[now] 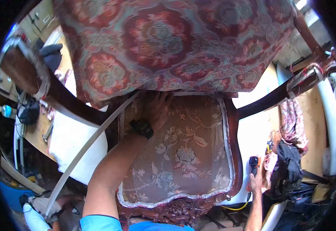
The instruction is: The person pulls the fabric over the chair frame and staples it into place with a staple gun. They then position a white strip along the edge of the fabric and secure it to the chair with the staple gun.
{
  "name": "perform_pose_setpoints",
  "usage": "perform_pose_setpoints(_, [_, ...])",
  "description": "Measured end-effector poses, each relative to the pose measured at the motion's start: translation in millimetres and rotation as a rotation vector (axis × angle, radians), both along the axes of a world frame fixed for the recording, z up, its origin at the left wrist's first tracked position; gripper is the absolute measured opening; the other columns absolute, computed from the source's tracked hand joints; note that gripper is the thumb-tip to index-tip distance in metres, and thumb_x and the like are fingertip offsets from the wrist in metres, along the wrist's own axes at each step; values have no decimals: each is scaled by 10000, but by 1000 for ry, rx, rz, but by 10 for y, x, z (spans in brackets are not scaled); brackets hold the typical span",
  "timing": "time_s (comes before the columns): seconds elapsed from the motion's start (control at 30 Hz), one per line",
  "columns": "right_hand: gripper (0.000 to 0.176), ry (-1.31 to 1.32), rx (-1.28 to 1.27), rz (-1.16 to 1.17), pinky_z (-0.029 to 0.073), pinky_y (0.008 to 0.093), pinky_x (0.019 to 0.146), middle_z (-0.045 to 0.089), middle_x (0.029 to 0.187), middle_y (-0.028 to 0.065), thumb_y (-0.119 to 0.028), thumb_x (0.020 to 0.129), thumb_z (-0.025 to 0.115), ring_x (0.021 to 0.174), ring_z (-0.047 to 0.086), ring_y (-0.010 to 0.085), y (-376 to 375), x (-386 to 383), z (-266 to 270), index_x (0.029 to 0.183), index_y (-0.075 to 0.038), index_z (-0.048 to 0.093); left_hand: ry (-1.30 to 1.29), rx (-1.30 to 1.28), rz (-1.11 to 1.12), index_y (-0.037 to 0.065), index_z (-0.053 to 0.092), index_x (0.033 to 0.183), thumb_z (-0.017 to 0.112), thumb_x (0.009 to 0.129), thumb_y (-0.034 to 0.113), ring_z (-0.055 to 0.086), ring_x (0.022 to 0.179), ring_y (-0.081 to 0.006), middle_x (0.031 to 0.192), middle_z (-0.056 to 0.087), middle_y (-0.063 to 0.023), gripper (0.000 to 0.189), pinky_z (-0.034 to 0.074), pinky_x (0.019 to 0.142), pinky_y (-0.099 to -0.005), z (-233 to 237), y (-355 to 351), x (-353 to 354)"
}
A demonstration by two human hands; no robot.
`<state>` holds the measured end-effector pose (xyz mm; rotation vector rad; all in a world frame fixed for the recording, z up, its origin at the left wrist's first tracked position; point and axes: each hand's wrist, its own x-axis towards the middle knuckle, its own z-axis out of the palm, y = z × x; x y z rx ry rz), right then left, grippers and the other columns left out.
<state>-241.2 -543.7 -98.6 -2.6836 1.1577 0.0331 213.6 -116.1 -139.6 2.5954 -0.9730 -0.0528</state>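
A wooden chair frame carries patterned red-and-teal upholstery fabric at the top and a brown floral panel with a pale border below it. My left hand, a dark watch on its wrist, reaches across the panel. Its fingers stretch toward the hanging fabric's lower edge, where their tips are hidden. A long pale strip curves from that edge down to the lower left, beside my left arm. At the right, away from the chair, my right hand grips a black and orange staple gun with a yellow hose.
Dark wooden arms stick out on both sides of the chair. White padding lies on the table at left, near a hammer. A black bag is at right. Another person shows partly at lower left.
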Motion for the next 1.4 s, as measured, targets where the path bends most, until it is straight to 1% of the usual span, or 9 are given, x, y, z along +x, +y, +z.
perform_pose_setpoints(0.13, [172, -221, 401, -205, 475, 272, 539, 605, 720, -10, -58, 835, 728, 573, 566, 83, 311, 279, 1093, 982, -39, 642, -29, -122, 11, 119, 426, 1574, 633, 895, 171, 371, 1471, -414, 1653, 333, -175, 712, 339, 1208, -579, 149, 54, -36])
perform_pose_setpoints(0.27, [259, -158, 424, -96, 526, 304, 710, 689, 910, 17, -22, 822, 768, 769, 637, 119, 1131, 740, 2298, 1058, -29, 661, -338, -158, 77, 86, 491, 1519, 605, 924, 250, 338, 1496, -389, 1623, 370, -181, 627, 280, 1249, -549, -469, -116, 35])
perform_pose_setpoints(0.37, [339, -50, 239, 371, 554, 384, 775, 732, 892, 74, -43, 806, 780, 785, 689, 222, 1744, 1513, 2662, 1125, -1, 673, -423, -162, 104, 61, 533, 1481, 579, 938, 286, 353, 1483, -381, 1594, 401, -186, 590, 273, 1253, -526, -814, -266, 136])
perform_pose_setpoints(0.57, [491, 460, 21, 832, 555, 438, 858, 734, 934, 201, -249, 797, 834, 897, 726, 291, 2494, 3417, 2227, 1194, -9, 674, -342, -109, 88, 38, 615, 1382, 569, 936, 275, 442, 1401, -313, 1460, 535, -144, 507, 301, 1220, -494, -423, -243, 87])
perform_pose_setpoints(0.67, [549, 289, -115, 1029, 562, 450, 874, 747, 993, 174, -212, 800, 836, 932, 723, 320, 2491, 3940, 1769, 1275, -27, 632, -379, -268, 150, 53, 652, 1311, 552, 944, 258, 477, 1361, -270, 1375, 583, -113, 432, 349, 1185, -479, -325, -172, 1])
perform_pose_setpoints(0.8, [643, 278, -105, 1052, 522, 459, 981, 706, 1157, 203, -169, 799, 825, 1099, 675, 350, 2219, 4354, 1346, 1376, -38, 573, 122, -486, 244, 79, 661, 1272, 572, 938, 212, 524, 1304, -279, 1356, 588, -105, 370, 378, 1167, -434, -314, -298, 50])
perform_pose_setpoints(0.9, [760, 285, 15, 1129, 464, 445, 1102, 608, 1368, 255, -118, 821, 789, 1322, 576, 355, 2308, 4380, 1378, 1504, -34, 466, -124, -482, 297, 91, 651, 1268, 587, 920, 152, 543, 1280, -293, 1325, 606, -119, 359, 393, 1156, -423, -512, -470, 66])
perform_pose_setpoints(1.23, [614, 375, 24, 1194, 506, 402, 1036, 684, 1249, 197, -96, 818, 788, 1207, 658, 308, 1818, 4574, 1339, 1392, -33, 580, 93, -1027, 247, 63, 640, 1251, 585, 881, 52, 587, 1241, -351, 1300, 635, -164, 374, 456, 1119, -468, -384, -278, 72])
perform_pose_setpoints(1.4, [570, 402, -26, 1135, 518, 407, 997, 690, 1206, 192, -121, 798, 801, 1154, 669, 299, 1811, 4617, 1346, 1322, -15, 605, 13, -940, 420, 75, 649, 1270, 575, 880, 14, 580, 1265, -367, 1330, 629, -180, 401, 462, 1111, -481, -305, -349, 37])
